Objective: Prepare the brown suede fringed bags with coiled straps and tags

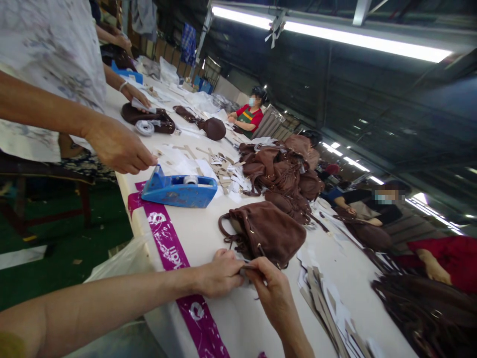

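Note:
My left hand (221,274) is closed at the table's near side, with a bit of pale, thin material showing by its fingers. Close against it, my right hand (271,286) pinches a narrow grey-brown strip (249,267) that runs between the two hands. What kind of strip it is, I cannot make out. Just beyond my hands lies a brown drawstring bag (268,228) with a looped handle on its left. A blue tape dispenser (181,190) stands farther up the table, with a co-worker's hand (119,145) at its cutting end.
Brown bags (279,166) are heaped mid-table. Paper and grey-brown strips (324,303) lie to my right, with more scraps (223,174) behind the dispenser. Purple printed tape (167,238) runs along the table's left edge. Other people work around the white table (343,278).

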{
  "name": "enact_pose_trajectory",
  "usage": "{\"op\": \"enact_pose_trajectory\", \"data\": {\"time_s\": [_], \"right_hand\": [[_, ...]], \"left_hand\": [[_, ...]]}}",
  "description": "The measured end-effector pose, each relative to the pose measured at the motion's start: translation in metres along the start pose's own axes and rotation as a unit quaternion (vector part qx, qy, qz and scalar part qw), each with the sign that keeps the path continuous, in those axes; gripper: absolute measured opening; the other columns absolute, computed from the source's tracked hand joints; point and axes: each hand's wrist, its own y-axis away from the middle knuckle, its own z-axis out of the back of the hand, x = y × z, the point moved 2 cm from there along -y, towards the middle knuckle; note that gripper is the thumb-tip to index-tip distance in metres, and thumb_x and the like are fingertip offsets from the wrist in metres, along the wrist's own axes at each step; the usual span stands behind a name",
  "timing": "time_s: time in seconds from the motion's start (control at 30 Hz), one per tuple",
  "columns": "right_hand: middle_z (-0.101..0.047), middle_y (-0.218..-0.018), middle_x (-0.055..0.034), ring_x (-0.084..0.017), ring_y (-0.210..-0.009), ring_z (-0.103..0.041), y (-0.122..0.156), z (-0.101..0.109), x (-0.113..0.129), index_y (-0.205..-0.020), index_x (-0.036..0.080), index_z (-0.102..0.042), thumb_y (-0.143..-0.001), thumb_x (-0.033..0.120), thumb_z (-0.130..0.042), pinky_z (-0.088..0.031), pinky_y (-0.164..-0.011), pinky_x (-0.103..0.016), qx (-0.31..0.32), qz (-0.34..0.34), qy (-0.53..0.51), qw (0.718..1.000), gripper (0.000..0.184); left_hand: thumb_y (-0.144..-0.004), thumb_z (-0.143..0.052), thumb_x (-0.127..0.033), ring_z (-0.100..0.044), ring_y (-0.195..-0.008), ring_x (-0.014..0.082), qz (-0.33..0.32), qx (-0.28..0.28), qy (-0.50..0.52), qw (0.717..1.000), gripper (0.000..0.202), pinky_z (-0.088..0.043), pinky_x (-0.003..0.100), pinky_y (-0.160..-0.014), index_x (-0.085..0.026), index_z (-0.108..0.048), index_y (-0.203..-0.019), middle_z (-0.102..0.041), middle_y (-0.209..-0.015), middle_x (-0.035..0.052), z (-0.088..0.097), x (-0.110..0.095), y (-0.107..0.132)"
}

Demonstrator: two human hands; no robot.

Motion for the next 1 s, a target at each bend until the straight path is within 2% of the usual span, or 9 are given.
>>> {"op": "enact_pose_trajectory", "data": {"time_s": [0.17,0.3,0.4,0.63,0.73,0.9,1.0], "right_hand": [[-0.056,-0.074,0.001,-0.015,-0.069,-0.053,0.002,-0.006,-0.001,-0.078,0.021,-0.058,-0.09,0.017,-0.051,-0.04,-0.062,-0.024,-0.041,0.087,0.029,0.995,0.015],[-0.061,-0.081,-0.0016,-0.017,-0.076,-0.055,0.001,-0.009,0.003,-0.081,0.022,-0.058,-0.091,0.011,-0.047,-0.042,-0.068,-0.026,-0.085,0.169,0.095,0.977,0.019],[-0.062,-0.08,-0.0019,-0.017,-0.075,-0.054,0.005,-0.009,0.005,-0.081,0.022,-0.057,-0.093,0.011,-0.045,-0.042,-0.068,-0.027,-0.103,0.202,0.117,0.967,0.02],[-0.063,-0.088,-0.0058,-0.018,-0.075,-0.055,0.028,-0.008,-0.006,-0.093,0.021,-0.061,-0.095,0.01,-0.042,-0.048,-0.065,-0.027,-0.051,0.246,0.148,0.957,0.022],[-0.064,-0.098,-0.0088,-0.02,-0.084,-0.056,0.032,-0.007,-0.008,-0.106,0.021,-0.062,-0.094,0.008,-0.04,-0.051,-0.073,-0.03,-0.023,0.267,0.162,0.95,0.028],[-0.06,-0.11,-0.0113,-0.023,-0.097,-0.056,0.034,-0.002,0.001,-0.12,0.02,-0.057,-0.09,0.006,-0.044,-0.052,-0.084,-0.036,0.031,0.248,0.147,0.957,0.035],[-0.06,-0.109,-0.0119,-0.025,-0.098,-0.056,0.035,-0.001,0.005,-0.118,0.018,-0.057,-0.089,0.016,-0.054,-0.052,-0.084,-0.039,0.018,0.229,0.136,0.964,0.029]], "left_hand": [[-0.087,-0.041,-0.019,-0.053,-0.097,0.0199,-0.008,-0.004,0.02,1.0,0.02,-0.034,0.033,-0.093,-0.021,-0.061,-0.091,-0.065,-0.096,0.0008,-0.007,0.012,-0.005],[-0.083,-0.041,-0.017,-0.056,-0.094,0.0203,0.043,-0.02,0.023,0.999,0.022,-0.035,0.033,-0.092,-0.021,-0.063,-0.086,-0.067,-0.091,0.0003,-0.011,0.017,-0.012],[-0.085,-0.04,-0.022,-0.055,-0.092,0.0208,0.053,-0.017,0.032,0.998,0.024,-0.035,0.035,-0.093,-0.022,-0.063,-0.083,-0.066,-0.085,0.0005,-0.01,0.013,-0.012],[-0.082,-0.047,-0.032,-0.05,-0.102,0.0243,0.078,0.011,0.1,0.992,0.02,-0.028,0.04,-0.098,-0.022,-0.065,-0.079,-0.064,-0.085,0.0016,-0.009,0.008,-0.012],[-0.08,-0.049,-0.034,-0.05,-0.102,0.0237,0.085,0.024,0.14,0.986,0.02,-0.026,0.039,-0.1,-0.021,-0.063,-0.075,-0.065,-0.083,0.0004,-0.007,0.011,-0.014],[-0.08,-0.05,-0.038,-0.05,-0.104,0.0246,0.063,0.051,0.145,0.986,0.021,-0.026,0.037,-0.1,-0.022,-0.064,-0.079,-0.066,-0.088,-0.0004,-0.001,0.014,-0.015],[-0.081,-0.045,-0.033,-0.051,-0.102,0.0242,0.045,0.061,0.114,0.991,0.021,-0.028,0.036,-0.098,-0.022,-0.063,-0.081,-0.066,-0.092,0.0007,0.002,0.014,-0.017]]}}
